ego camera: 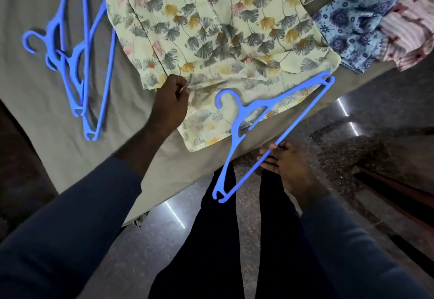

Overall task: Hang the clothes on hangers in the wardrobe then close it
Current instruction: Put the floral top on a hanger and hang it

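A pale yellow floral garment [218, 31] lies spread flat on the grey bed sheet [30, 82]. My left hand [170, 101] pinches the garment's hem near its lower left edge. My right hand [285, 165] grips the bottom bar of a blue plastic hanger [237, 120], held above the garment's lower corner and the bed's edge, hook pointing left. Two more blue hangers [79, 64] lie overlapped on the sheet at the left. The wardrobe is not in view.
A blue patterned cloth [352, 28] and a pink striped cloth [408, 33] are piled at the bed's right end. My dark-trousered legs [218, 240] stand on a dark speckled floor [340, 146]. A dark wooden edge [399, 195] runs at the lower right.
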Action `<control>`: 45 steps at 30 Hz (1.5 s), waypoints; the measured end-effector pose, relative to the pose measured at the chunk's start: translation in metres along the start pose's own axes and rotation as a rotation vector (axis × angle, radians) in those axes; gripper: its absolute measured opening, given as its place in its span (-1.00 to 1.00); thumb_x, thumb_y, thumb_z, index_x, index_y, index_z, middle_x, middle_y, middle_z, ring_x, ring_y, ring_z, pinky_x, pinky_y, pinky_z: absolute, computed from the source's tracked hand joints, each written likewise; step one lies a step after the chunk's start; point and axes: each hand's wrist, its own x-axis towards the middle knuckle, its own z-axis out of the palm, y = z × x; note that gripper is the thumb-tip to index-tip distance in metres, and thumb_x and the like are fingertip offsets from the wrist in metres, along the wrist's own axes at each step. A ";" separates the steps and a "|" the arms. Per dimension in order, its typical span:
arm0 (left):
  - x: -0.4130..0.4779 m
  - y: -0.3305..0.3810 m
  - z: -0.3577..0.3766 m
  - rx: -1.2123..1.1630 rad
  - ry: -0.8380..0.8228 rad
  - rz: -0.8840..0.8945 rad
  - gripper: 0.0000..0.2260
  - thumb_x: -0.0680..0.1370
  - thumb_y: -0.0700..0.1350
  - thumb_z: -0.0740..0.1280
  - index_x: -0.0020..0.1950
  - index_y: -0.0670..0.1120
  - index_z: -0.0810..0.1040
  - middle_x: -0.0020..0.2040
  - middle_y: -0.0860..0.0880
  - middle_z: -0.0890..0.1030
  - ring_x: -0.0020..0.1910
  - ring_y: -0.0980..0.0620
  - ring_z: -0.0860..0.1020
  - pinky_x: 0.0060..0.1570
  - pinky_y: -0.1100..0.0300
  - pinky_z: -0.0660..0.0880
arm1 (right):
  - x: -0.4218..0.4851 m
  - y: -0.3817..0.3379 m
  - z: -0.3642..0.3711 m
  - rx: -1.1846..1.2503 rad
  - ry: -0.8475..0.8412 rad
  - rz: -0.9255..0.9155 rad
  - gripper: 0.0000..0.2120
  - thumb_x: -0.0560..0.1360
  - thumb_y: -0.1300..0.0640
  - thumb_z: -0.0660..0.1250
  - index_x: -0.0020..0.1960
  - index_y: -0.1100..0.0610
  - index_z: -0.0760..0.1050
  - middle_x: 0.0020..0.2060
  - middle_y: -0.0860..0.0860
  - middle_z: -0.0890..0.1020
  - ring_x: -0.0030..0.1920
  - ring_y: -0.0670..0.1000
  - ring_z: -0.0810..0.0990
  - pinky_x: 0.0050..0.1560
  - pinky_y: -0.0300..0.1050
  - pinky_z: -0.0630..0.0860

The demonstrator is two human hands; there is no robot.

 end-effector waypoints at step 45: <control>0.024 -0.024 0.042 0.607 -0.427 0.105 -0.77 0.57 -0.13 0.26 0.21 -0.15 0.47 0.18 -0.16 0.48 0.18 -0.20 0.48 0.11 -0.07 0.47 | 0.094 -0.192 0.100 -1.977 -0.129 -1.027 -0.62 0.54 0.23 0.31 0.34 0.04 0.52 0.20 0.12 0.64 0.21 0.20 0.57 0.28 0.05 0.42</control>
